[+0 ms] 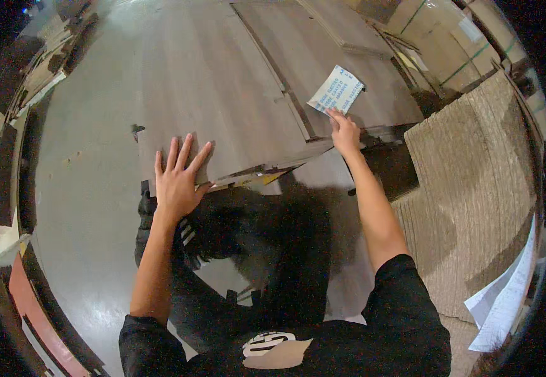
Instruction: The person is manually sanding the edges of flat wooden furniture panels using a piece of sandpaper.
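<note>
My left hand (180, 181) lies flat with fingers spread on the near left corner of a brown wood-grain panel (213, 81). My right hand (346, 133) holds the near edge of a piece of sandpaper (338, 89), its white backing with blue print facing up. The sandpaper is over a second wood-grain panel (298, 53), to the right of the first. A narrow dark gap runs lengthwise between the two panels. Under my right palm the thumb is hidden.
Stacked brown boards (467, 182) stand close on the right, with white paper sheets (505, 301) hanging at their near end. Strapped cartons (448, 38) are at the far right. More boards (3, 169) line the left edge, beyond a grey floor (78, 188).
</note>
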The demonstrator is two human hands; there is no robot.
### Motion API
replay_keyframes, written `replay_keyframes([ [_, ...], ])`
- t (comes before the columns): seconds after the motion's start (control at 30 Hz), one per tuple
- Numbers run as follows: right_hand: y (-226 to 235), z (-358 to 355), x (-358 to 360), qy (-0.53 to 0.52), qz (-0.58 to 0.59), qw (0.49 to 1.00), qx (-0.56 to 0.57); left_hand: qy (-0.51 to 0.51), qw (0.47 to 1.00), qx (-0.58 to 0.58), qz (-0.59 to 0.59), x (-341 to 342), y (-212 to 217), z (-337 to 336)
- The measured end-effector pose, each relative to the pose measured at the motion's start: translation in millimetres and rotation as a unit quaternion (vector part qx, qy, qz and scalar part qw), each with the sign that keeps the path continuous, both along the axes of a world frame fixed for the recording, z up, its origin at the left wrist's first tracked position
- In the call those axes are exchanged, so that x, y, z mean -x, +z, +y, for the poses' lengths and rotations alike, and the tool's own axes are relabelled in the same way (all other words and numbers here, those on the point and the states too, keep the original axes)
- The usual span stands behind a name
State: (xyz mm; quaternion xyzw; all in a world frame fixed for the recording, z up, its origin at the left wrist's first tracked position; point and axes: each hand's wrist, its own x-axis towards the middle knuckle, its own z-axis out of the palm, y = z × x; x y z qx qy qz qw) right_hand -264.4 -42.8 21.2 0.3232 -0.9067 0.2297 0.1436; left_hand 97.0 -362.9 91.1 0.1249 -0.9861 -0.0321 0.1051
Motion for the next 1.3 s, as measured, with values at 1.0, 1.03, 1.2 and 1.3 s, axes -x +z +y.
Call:
replay_keyframes([
  [1.0, -13.2, -9.6, -9.0, -0.023, 0.025, 0.998, 0.06, 0.173, 0.791, -0.036, 0.586, -292.8, 164.6, -155.1],
  [1.03, -14.7, 4.3, -1.7, -0.022, 0.012, 0.998, 0.055, 0.195, 0.767, -0.07, 0.607, -311.2, 171.5, -154.8],
  [1.2, 55.1, 9.6, -15.6, 0.089, -0.196, 0.973, 0.086, 0.148, 0.691, -0.261, 0.657, -426.0, 158.0, -139.3],
  [1.3, 102.8, -38.9, -47.4, 0.188, -0.066, 0.962, 0.185, 0.267, 0.693, -0.24, 0.625, -494.7, 97.7, -131.1],
])
